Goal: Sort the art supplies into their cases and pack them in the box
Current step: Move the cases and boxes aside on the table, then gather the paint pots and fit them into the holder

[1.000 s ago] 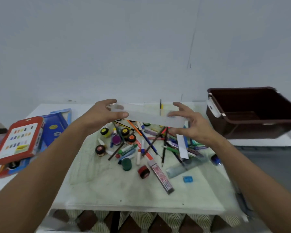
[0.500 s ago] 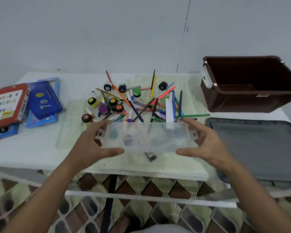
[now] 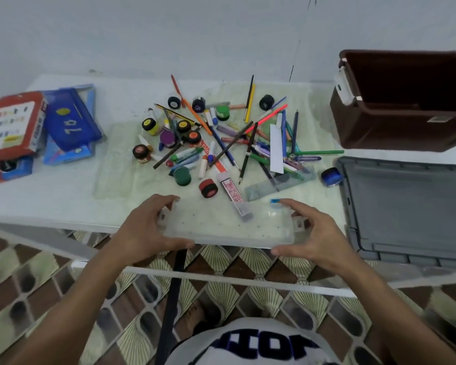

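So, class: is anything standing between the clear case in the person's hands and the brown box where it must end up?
Nothing visible blocks it. The clear case is held by the left hand and right hand at the table's near edge; the brown box sits open at far right, its grey lid lying flat beside it.

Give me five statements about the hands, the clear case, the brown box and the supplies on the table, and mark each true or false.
1. Both hands, left hand and right hand, hold the clear plastic case by its ends. True.
2. The brown box is full of pencils. False: no supplies show inside it.
3. The grey lid lies flat on the table, in front of the brown box. True.
4. The pencils and paint pots are already sorted into cases. False: they lie in a loose pile.
5. The blue case lies right of the pile. False: it lies to the left.
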`<state>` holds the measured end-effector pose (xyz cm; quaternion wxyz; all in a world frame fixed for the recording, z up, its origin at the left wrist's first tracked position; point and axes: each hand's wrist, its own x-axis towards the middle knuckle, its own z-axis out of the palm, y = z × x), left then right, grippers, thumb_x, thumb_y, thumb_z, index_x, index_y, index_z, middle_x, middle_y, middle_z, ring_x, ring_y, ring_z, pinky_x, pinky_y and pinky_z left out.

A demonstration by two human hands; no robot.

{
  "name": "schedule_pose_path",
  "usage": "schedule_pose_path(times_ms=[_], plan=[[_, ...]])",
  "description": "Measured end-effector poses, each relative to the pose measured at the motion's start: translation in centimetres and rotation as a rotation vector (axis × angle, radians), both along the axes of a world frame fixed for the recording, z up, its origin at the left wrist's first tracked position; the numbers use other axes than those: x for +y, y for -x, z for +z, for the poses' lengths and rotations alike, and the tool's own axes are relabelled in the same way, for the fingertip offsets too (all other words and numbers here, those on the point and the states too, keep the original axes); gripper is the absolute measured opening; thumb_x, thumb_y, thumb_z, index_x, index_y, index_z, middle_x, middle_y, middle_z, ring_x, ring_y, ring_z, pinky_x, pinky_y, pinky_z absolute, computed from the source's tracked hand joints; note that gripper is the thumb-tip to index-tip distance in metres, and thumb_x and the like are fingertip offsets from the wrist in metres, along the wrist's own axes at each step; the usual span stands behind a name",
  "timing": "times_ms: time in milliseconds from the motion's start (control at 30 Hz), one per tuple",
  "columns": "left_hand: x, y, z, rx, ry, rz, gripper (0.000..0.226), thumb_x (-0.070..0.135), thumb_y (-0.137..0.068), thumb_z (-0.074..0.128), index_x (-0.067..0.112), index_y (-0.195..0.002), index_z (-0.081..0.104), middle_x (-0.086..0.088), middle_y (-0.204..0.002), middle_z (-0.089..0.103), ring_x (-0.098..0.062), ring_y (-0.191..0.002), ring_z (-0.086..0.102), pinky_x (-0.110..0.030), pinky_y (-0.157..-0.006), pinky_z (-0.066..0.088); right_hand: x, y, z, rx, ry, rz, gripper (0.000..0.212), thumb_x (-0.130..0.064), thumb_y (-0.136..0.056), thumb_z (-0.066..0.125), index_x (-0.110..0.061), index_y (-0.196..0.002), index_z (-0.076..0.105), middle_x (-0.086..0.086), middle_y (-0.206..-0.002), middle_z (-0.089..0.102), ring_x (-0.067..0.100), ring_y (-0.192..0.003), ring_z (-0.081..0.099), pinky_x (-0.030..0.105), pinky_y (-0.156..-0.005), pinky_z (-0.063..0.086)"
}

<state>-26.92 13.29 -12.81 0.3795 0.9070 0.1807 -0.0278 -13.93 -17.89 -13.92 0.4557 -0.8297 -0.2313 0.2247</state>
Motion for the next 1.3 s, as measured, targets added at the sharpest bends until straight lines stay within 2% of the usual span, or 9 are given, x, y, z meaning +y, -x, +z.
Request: schedule_pose_path(times_ms=[100, 233, 400, 533, 667, 800, 1033, 1167, 1300], plan=[[0.2, -1.3, 0.2, 0.023, -0.061, -0.03, 0.104, 0.067, -0.04, 0.084, 0.031, -0.132, 0.048, 0.02, -0.115, 0.046, -0.007, -0.106, 0.046, -0.024, -0.085, 0.037, 0.4, -0.2, -0.1, -0.016, 0.006, -0.021, 0.093, -0.041, -0.041, 0.093, -0.045, -0.125, 0.051, -0.008, -0.12, 0.056, -0.013, -0.102, 0.048, 0.002, -0.076, 0.043], [1.2, -1.2, 0.6, 0.005, -0.057, -0.08, 0.102, 0.078, -0.034, 0.074, 0.041, -0.126, 0.047, 0.031, -0.111, 0.044, 0.002, -0.102, 0.047, -0.022, -0.081, 0.038, 0.0, 0.6, 0.2, -0.03, -0.023, -0.043, 0.088, -0.033, -0.044, 0.095, -0.042, -0.122, 0.055, -0.009, -0.117, 0.059, -0.007, -0.102, 0.051, 0.003, -0.08, 0.042], [1.6, -0.3, 0.5, 0.055, -0.033, -0.126, 0.101, 0.079, -0.031, 0.074, 0.043, -0.121, 0.047, 0.031, -0.113, 0.045, -0.002, -0.107, 0.048, -0.029, -0.09, 0.046, -0.2, 1.8, 0.1, 0.035, -0.004, -0.026, 0.088, -0.048, -0.038, 0.093, -0.046, -0.118, 0.057, -0.014, -0.12, 0.059, -0.006, -0.108, 0.051, 0.005, -0.084, 0.042], [2.1, 0.0, 0.1, 0.093, -0.036, -0.159, 0.105, 0.083, -0.029, 0.073, 0.041, -0.122, 0.048, 0.03, -0.114, 0.047, -0.002, -0.109, 0.05, -0.023, -0.088, 0.042, -0.4, 1.6, 0.0, 0.053, 0.033, -0.026, 0.091, -0.057, -0.032, 0.091, -0.046, -0.117, 0.059, -0.009, -0.117, 0.061, 0.004, -0.106, 0.055, 0.024, -0.092, 0.047], [2.0, 0.0, 0.1, 0.096, -0.062, -0.192, 0.104, 0.078, -0.038, 0.077, 0.034, -0.128, 0.048, 0.021, -0.117, 0.049, -0.004, -0.108, 0.049, -0.021, -0.087, 0.039, -0.5, 1.9, -0.2, 0.051, 0.065, -0.013, 0.095, -0.057, -0.034, 0.091, -0.043, -0.122, 0.058, -0.007, -0.119, 0.06, 0.004, -0.107, 0.055, 0.02, -0.089, 0.046], [1.7, -0.8, -0.2, 0.044, -0.077, -0.152, 0.096, 0.062, -0.047, 0.083, 0.032, -0.131, 0.046, 0.018, -0.119, 0.046, -0.002, -0.106, 0.044, -0.01, -0.078, 0.034, 0.4, 1.6, -0.7, -0.011, 0.052, -0.067, 0.094, -0.046, -0.039, 0.092, -0.045, -0.125, 0.054, -0.005, -0.121, 0.057, 0.002, -0.108, 0.051, 0.022, -0.09, 0.046], [1.4, -2.3, -1.0, 0.021, -0.115, -0.107, 0.103, 0.057, -0.057, 0.083, 0.028, -0.144, 0.036, 0.014, -0.121, 0.043, -0.008, -0.108, 0.043, -0.024, -0.088, 0.037, 1.5, 0.5, -1.0, -0.14, 0.063, -0.113, 0.092, -0.029, -0.049, 0.094, -0.03, -0.131, 0.053, -0.009, -0.125, 0.046, 0.009, -0.112, 0.047, 0.032, -0.101, 0.044], [1.3, -2.9, -1.5, -0.034, -0.048, 0.009, 0.095, 0.053, -0.055, 0.086, 0.033, -0.136, 0.04, 0.013, -0.126, 0.048, -0.009, -0.109, 0.046, -0.025, -0.088, 0.038, 1.8, -0.4, -1.4, -0.155, 0.088, -0.145, 0.094, -0.03, -0.054, 0.093, -0.031, -0.137, 0.048, -0.007, -0.115, 0.042, 0.012, -0.11, 0.046, 0.025, -0.096, 0.041], [1.3, -3.8, -1.6, -0.021, -0.054, 0.052, 0.087, 0.056, -0.052, 0.087, 0.033, -0.124, 0.043, 0.012, -0.12, 0.05, -0.011, -0.104, 0.049, -0.026, -0.081, 0.039, 2.2, -1.1, -1.2, -0.185, 0.116, -0.139, 0.094, -0.029, -0.06, 0.09, -0.031, -0.141, 0.043, -0.008, -0.119, 0.044, 0.011, -0.109, 0.045, 0.017, -0.09, 0.035]])
